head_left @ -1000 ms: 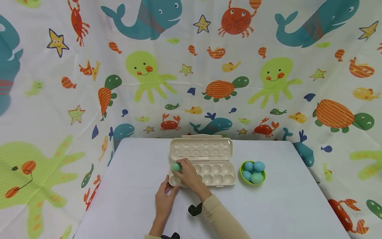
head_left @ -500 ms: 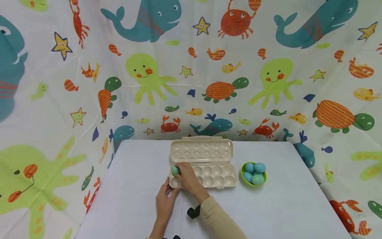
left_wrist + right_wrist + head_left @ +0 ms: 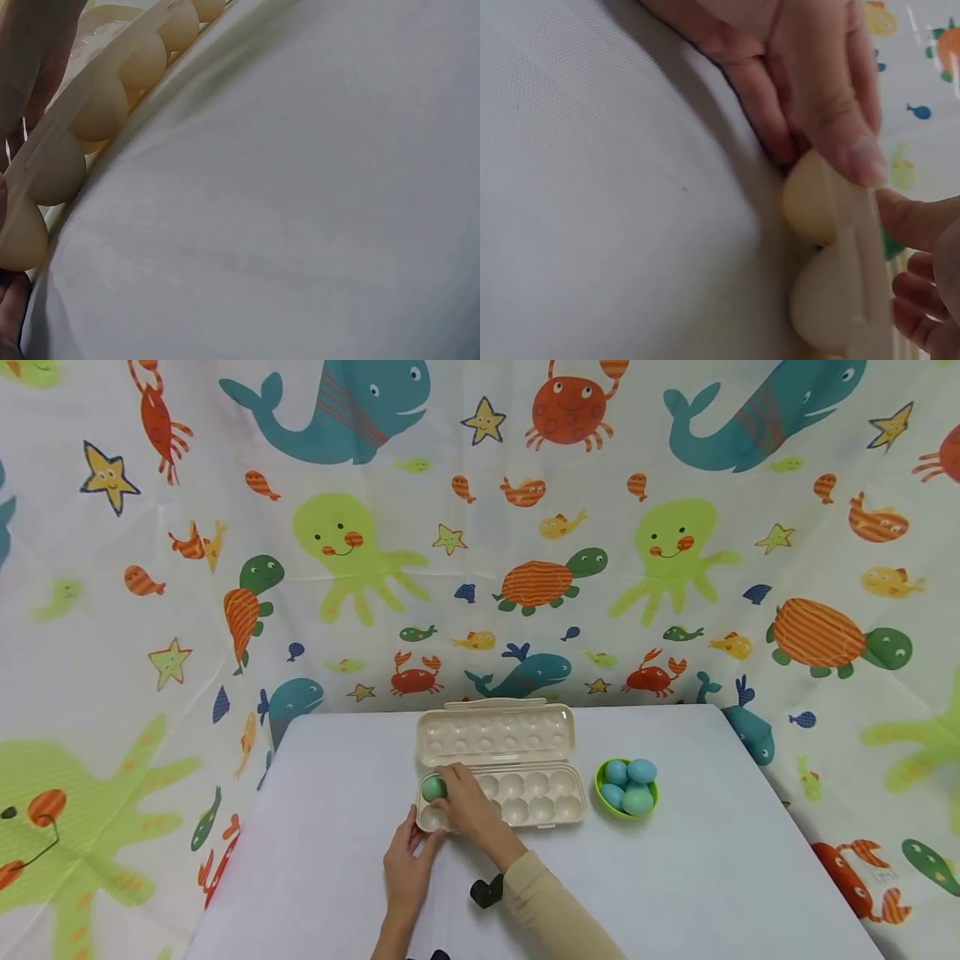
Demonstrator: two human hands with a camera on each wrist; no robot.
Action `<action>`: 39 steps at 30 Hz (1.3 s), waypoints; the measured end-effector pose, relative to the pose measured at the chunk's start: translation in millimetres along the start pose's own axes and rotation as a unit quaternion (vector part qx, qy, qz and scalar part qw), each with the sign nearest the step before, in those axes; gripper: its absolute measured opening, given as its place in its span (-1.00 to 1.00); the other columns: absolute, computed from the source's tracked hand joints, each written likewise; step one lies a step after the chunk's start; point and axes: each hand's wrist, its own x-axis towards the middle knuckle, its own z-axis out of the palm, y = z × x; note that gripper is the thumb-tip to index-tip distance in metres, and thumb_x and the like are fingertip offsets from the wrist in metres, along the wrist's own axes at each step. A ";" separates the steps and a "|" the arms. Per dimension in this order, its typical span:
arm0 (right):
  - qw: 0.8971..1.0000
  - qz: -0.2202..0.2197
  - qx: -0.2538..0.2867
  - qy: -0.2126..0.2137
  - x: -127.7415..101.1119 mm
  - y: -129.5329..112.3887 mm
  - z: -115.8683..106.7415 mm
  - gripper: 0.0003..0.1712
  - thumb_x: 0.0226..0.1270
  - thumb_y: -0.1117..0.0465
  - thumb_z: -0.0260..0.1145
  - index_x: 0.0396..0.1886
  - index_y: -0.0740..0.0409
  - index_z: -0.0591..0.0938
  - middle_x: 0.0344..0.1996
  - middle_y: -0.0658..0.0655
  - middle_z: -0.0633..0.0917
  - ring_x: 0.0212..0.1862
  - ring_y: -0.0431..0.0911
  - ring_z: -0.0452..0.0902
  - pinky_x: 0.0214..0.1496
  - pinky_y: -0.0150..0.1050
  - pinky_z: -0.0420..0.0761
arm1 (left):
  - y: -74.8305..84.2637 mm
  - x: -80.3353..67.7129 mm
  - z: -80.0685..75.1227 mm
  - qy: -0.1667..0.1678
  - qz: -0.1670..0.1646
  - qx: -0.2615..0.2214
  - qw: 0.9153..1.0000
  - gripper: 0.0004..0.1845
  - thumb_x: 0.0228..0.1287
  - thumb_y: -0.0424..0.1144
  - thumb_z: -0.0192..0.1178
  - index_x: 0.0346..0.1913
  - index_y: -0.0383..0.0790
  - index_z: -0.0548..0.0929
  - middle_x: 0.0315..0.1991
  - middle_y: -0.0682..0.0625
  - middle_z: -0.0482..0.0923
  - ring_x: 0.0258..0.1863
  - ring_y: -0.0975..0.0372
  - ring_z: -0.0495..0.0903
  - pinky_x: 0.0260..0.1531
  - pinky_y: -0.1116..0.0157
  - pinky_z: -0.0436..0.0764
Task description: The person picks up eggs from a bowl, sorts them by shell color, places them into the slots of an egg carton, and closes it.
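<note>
A beige plastic egg carton (image 3: 480,758) lies open on the table, its lid turned back. In the head view, a green egg (image 3: 433,788) sits in its back left cup. The right hand (image 3: 468,806) is over the left part of the carton, thumb and index finger loosely spread at the egg's right side. Only a sliver of that egg shows behind the rim in the right wrist view. The left hand (image 3: 407,864) grips the carton's front left corner, thumb near the front edge and fingers along the side, also seen in the right wrist view.
A lime green bowl (image 3: 618,808) with several blue and green eggs (image 3: 637,800) stands right of the carton. A white cloth covers the table (image 3: 697,860). Behind it hangs a curtain (image 3: 480,560) printed with sea animals.
The right hand has lowered the green egg into the back left cup, and its thumb and index finger have spread slightly. The left hand stays at the carton's corner. The head view has shifted slightly.
</note>
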 end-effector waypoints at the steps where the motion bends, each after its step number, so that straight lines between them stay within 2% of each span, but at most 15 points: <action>1: 1.000 0.000 -0.003 0.002 -1.1 0.4 -3.7 -0.39 0.25 0.11 0.46 0.25 0.16 0.50 0.07 0.15 0.59 0.12 -0.01 0.55 0.20 -0.17 0.64 | -0.7 0.0 0.0 0.001 -0.002 0.000 1.000 -0.28 0.08 -0.39 0.48 0.33 -0.46 0.47 0.17 -0.36 0.59 0.04 -0.12 0.69 0.01 0.58 0.62; 8: 0.997 -0.022 -0.047 0.062 -15.7 15.3 -37.4 -0.44 0.18 0.18 0.51 0.17 0.15 0.57 0.03 0.13 0.64 0.05 0.02 0.56 0.12 -0.12 0.63 | -3.3 1.6 0.5 -0.001 -0.007 -0.005 1.000 -0.27 0.08 -0.37 0.49 0.33 -0.47 0.46 0.18 -0.38 0.58 0.06 -0.15 0.67 0.03 0.66 0.56; 13: 0.995 0.002 -0.070 0.074 -32.9 36.0 -63.5 -0.47 0.22 0.21 0.49 0.18 0.16 0.57 0.07 0.13 0.62 0.10 0.02 0.51 0.17 -0.09 0.58 | -2.1 1.3 0.7 -0.002 -0.014 0.005 1.000 -0.27 0.10 -0.36 0.48 0.35 -0.45 0.45 0.20 -0.37 0.57 0.07 -0.15 0.67 0.04 0.66 0.56; 16: 0.992 0.014 -0.093 0.089 -43.3 52.2 -80.8 -0.47 0.21 0.22 0.50 0.17 0.17 0.58 0.08 0.15 0.61 0.10 0.05 0.50 0.14 -0.04 0.57 | -1.4 1.2 2.4 0.002 -0.015 0.013 1.000 -0.27 0.10 -0.40 0.48 0.34 -0.47 0.45 0.19 -0.38 0.57 0.07 -0.15 0.67 0.05 0.61 0.57; 22: 0.980 0.028 -0.135 0.142 -64.3 87.2 -118.7 -0.46 0.08 0.29 0.56 0.09 0.20 0.61 0.05 0.23 0.60 0.07 0.18 0.49 -0.04 0.09 0.58 | 2.4 0.7 5.3 0.014 -0.006 0.026 1.000 -0.28 0.08 -0.47 0.46 0.33 -0.53 0.43 0.16 -0.43 0.57 0.05 -0.19 0.67 0.07 0.34 0.62; 25: 0.975 0.041 -0.153 0.158 -73.8 103.2 -136.9 -0.46 0.06 0.29 0.57 0.08 0.22 0.62 0.08 0.30 0.59 0.09 0.26 0.46 -0.05 0.17 0.57 | 1.0 1.1 3.2 0.004 -0.002 0.021 1.000 -0.28 0.09 -0.41 0.47 0.33 -0.50 0.44 0.16 -0.40 0.58 0.06 -0.16 0.67 0.07 0.35 0.62; 26: 0.974 0.055 -0.156 0.155 -76.6 107.8 -142.8 -0.46 0.07 0.28 0.56 0.09 0.22 0.62 0.10 0.31 0.58 0.13 0.27 0.44 -0.02 0.18 0.56 | 0.0 1.3 2.1 0.000 -0.001 0.018 1.000 -0.27 0.10 -0.39 0.48 0.34 -0.48 0.45 0.17 -0.38 0.58 0.06 -0.15 0.68 0.07 0.35 0.62; 33: 0.973 0.153 -0.127 0.115 -98.0 139.7 -178.2 -0.45 0.21 0.25 0.42 0.21 0.27 0.56 0.26 0.38 0.45 0.29 0.35 0.26 0.24 0.33 0.38 | 38.1 -1.1 -3.2 0.000 0.011 0.016 1.000 -0.31 0.05 -0.51 0.45 0.27 -0.62 0.45 0.11 -0.48 0.57 0.01 -0.25 0.67 0.03 0.07 0.62; 35: 0.972 0.173 -0.112 0.113 -103.6 147.5 -183.8 -0.45 0.23 0.26 0.38 0.23 0.29 0.54 0.28 0.40 0.42 0.31 0.37 0.22 0.26 0.36 0.34 | 34.5 -0.5 -2.8 -0.001 0.008 0.016 1.000 -0.31 0.06 -0.51 0.45 0.28 -0.61 0.44 0.13 -0.48 0.57 0.02 -0.24 0.67 0.04 0.08 0.61; 39: 0.968 0.212 -0.087 0.097 -112.7 160.2 -191.4 -0.43 0.25 0.27 0.31 0.27 0.31 0.50 0.31 0.42 0.38 0.33 0.40 0.18 0.29 0.41 0.31 | 16.1 0.0 0.1 0.000 0.003 0.016 1.000 -0.28 0.07 -0.48 0.46 0.32 -0.55 0.43 0.16 -0.45 0.56 0.03 -0.21 0.67 0.07 0.15 0.61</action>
